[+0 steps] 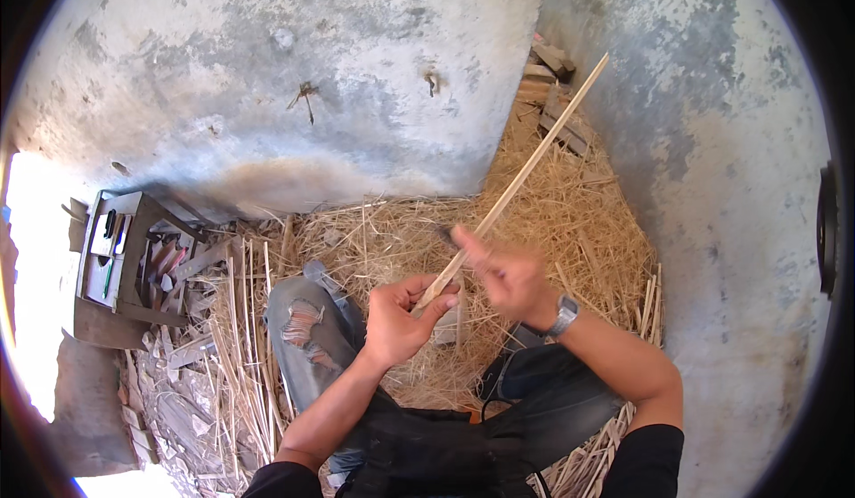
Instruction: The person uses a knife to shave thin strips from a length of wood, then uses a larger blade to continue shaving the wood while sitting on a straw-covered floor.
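A wooden toolbox [120, 262] is seen at the left. The lower end of a long bamboo strip [517, 177] is gripped by the closed left hand [398, 317]; a dark blade [445, 234] is pinched in the blurred right hand [509, 277] against it, above straw shavings [570, 222].

Straw-strewn floor [570, 222], wooden toolbox [116, 262] – grey walls [294, 61], offcuts [557, 97]

head view, looking down, near lap
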A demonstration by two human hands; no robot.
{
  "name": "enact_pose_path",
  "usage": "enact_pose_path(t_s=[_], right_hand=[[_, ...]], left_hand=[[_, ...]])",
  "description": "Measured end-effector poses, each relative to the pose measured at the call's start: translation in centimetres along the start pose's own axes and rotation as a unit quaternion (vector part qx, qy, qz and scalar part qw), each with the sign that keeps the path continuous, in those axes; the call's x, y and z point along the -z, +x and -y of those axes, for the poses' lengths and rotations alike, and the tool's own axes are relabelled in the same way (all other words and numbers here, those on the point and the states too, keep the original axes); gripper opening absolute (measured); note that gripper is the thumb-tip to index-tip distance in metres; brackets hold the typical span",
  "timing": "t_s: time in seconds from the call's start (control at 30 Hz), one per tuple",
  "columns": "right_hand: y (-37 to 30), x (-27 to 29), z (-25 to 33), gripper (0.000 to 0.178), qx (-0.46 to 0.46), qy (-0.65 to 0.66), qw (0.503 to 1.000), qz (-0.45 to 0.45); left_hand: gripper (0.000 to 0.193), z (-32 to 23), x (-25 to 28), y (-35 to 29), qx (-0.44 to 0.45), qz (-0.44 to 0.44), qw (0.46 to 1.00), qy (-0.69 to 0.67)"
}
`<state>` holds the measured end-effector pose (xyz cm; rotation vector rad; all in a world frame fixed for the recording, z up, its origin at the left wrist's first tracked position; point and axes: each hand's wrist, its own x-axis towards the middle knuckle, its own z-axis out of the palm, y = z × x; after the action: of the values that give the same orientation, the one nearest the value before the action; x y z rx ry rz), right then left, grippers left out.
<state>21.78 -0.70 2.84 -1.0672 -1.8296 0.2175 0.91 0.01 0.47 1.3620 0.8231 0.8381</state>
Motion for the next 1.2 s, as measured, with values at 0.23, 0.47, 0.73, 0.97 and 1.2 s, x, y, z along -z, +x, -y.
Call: enact_pose_path(t_s=[0.23,0.47,0.73,0.97,1.2], right_hand=[[-1.3,-1.6,1.7,0.054,-0.053,0.051,0.997,0.037],[-1.7,-0.7,1.8,0.058,-0.111,0.073,0.989,0.069],[-1.9,-0.7,0.6,0.048,-0.326,0.353,0.861,0.166],[-0.3,0.5,1.5,0.032,-0.367,0.455,0.809,0.054],[0.6,1.3,2.7,0.031,-0.240,0.063,0.964,0.093]], left_hand=[[0.024,0.6,0.2,0.3,-0.004,0.017,1.000,0.000],[0.020,0.8,-0.4,1.0,-0.016,0.003,0.999,0.031],[0.015,0.0,0.2,0.8,0.016,0.025,0.997,0.072],[0.033,0.7,-0.6,1.0,-0.027,0.012,0.999,-0.034],[0.037,0.4,-1.0,0.8,-0.095,-0.083,0.968,0.215]])
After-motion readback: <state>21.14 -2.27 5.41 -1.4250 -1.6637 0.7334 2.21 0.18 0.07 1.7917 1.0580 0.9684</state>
